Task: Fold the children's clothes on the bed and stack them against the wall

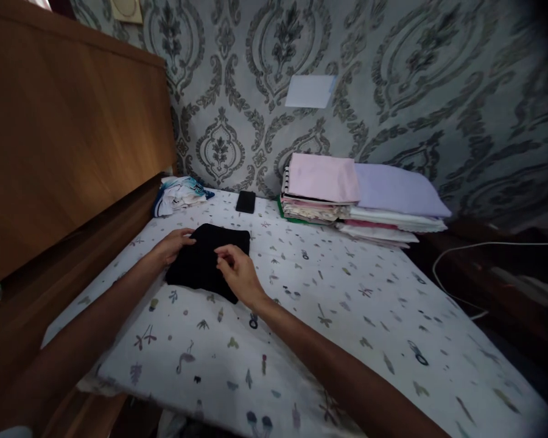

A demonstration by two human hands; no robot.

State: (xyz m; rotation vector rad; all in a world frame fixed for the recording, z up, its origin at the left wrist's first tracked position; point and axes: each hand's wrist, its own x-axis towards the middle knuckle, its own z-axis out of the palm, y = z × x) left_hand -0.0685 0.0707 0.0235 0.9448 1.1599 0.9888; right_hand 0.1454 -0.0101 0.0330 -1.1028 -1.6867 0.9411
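Observation:
A folded black cloth (205, 258), probably a garment, lies flat on the patterned white sheet in front of me. My left hand (172, 245) rests at its upper left edge, fingers stretched out and the thumb a little apart from them. Over the cloth's right part is my right hand (240, 274), its fingers curled in and the tips drawn together near the thumb. Whether those tips grip a bit of the black fabric cannot be made out.
A black phone-like object (245, 202) lies beyond the cloth. Crumpled white and blue clothing (182, 194) sits at the back left, by a wooden panel (73, 134). Folded pink fabric (324, 177) and lilac fabric (397, 188) top stacks near the wall. A white cable (438, 261) hangs at right.

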